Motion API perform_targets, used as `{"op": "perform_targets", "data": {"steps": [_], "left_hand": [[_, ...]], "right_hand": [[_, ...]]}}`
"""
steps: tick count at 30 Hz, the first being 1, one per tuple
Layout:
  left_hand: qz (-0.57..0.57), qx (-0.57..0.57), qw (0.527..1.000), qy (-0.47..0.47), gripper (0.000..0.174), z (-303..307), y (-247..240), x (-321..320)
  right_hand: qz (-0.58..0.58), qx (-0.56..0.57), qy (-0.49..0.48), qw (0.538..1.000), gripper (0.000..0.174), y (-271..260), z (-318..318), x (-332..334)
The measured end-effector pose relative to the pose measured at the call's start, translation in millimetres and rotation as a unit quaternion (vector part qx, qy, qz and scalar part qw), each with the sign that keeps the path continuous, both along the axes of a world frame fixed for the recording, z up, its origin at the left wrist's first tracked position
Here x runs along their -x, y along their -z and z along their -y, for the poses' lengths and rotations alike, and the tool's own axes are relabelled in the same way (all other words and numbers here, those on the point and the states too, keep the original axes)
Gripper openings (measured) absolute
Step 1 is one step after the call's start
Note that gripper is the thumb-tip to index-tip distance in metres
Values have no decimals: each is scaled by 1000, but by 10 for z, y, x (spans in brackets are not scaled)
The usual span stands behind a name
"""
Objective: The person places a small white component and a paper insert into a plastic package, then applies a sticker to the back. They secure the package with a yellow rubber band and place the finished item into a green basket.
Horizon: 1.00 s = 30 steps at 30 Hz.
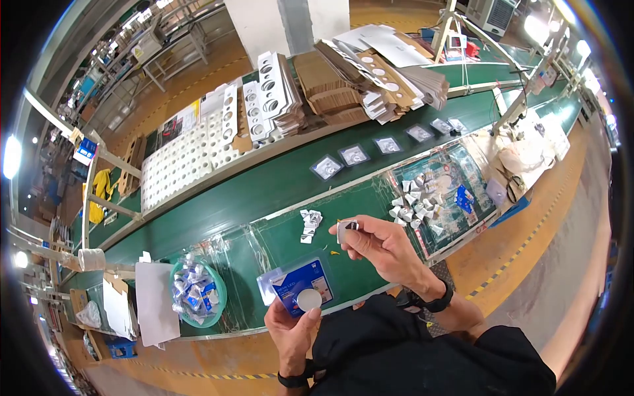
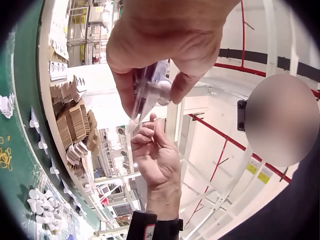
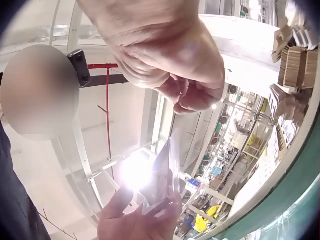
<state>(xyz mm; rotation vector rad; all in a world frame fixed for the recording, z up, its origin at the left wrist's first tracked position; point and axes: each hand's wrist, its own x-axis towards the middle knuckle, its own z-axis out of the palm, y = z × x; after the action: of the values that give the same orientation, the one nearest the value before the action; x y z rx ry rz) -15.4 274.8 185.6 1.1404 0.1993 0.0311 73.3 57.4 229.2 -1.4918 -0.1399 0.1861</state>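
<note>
In the head view the left hand [image 1: 292, 333] grips a clear plastic package with a blue printed card [image 1: 294, 280] inside, its thumb beside a round white disc [image 1: 308, 300]. The left wrist view shows the package [image 2: 146, 95] edge-on between thumb and fingers of that hand [image 2: 170, 40]. Up and to the right, the right hand [image 1: 389, 254] pinches a small white piece with a dark mark [image 1: 346, 230]. The right wrist view has the fingers of this hand [image 3: 170, 60] bent together, the piece mostly hidden. Hands and held things are apart.
Small white folded pieces [image 1: 310, 226] lie on the green table. More white pieces [image 1: 416, 206] sit at the right near blue packets [image 1: 465, 198]. A teal basket [image 1: 220, 290] of packaged items stands left. Clear packages [image 1: 354, 155] line the belt; cardboard stacks [image 1: 327, 86] stand behind.
</note>
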Motion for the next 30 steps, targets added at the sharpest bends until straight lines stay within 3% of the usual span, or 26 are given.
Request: {"op": "perform_targets", "data": {"steps": [5, 8, 12, 15, 18, 26, 30], "left_hand": [[-8, -45, 999, 11, 44, -29, 11, -27], [2, -61, 998, 7, 42, -28, 5, -85], [8, -90, 996, -6, 42, -74, 59, -109], [-1, -66, 998, -2, 44, -118, 116, -121], [-16, -2, 999, 33, 47, -176, 86, -96], [-57, 97, 990, 90, 46, -231, 209, -38], [-67, 130, 983, 114, 52, -240, 134, -16]], "right_hand": [[12, -9, 55, 998, 24, 59, -214, 74], [85, 134, 40, 987, 21, 13, -312, 210], [181, 131, 84, 971, 20, 132, -487, 260], [127, 69, 91, 985, 21, 213, -480, 286], [-12, -124, 61, 990, 24, 199, -417, 130], [-124, -48, -59, 989, 31, 151, -222, -23], [-215, -151, -74, 962, 29, 89, -147, -28]]}}
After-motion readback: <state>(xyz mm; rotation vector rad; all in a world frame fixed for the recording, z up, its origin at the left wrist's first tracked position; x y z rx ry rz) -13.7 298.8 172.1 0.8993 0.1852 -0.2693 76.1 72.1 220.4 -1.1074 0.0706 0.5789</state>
